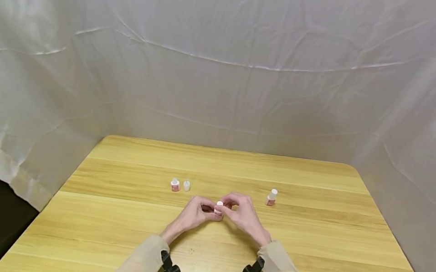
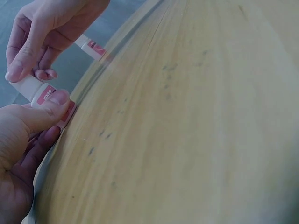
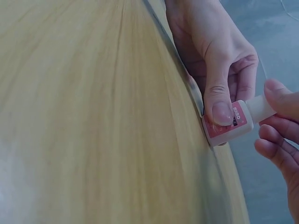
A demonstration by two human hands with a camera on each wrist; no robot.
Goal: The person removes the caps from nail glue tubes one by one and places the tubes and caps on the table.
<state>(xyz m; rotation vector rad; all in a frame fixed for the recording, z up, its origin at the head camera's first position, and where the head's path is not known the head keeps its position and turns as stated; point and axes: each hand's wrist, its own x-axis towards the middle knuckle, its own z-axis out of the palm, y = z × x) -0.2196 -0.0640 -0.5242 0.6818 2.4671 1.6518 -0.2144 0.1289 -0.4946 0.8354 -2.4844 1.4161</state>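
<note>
Grips the pink-labelled bottle [image 3: 237, 131] round its body with the left hand [image 1: 195, 212], upright at the surface of the desk [image 1: 311, 240], and pinches its white cap [image 3: 259, 108] with the right hand [image 1: 245, 213]. Farther back and left of that bottle, has a second bottle [image 1: 175, 186] just beside a small white piece [image 1: 186, 186]; farther back and right, a third bottle [image 1: 271, 198], upright.

The pink label [image 3: 240, 113] on the held bottle [image 3: 239, 132] seemingly reads "MXBO".

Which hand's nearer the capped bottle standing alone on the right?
Right. The right hand is left of the bottle, slightly lower in the head view; the left hand, farther left.
</note>
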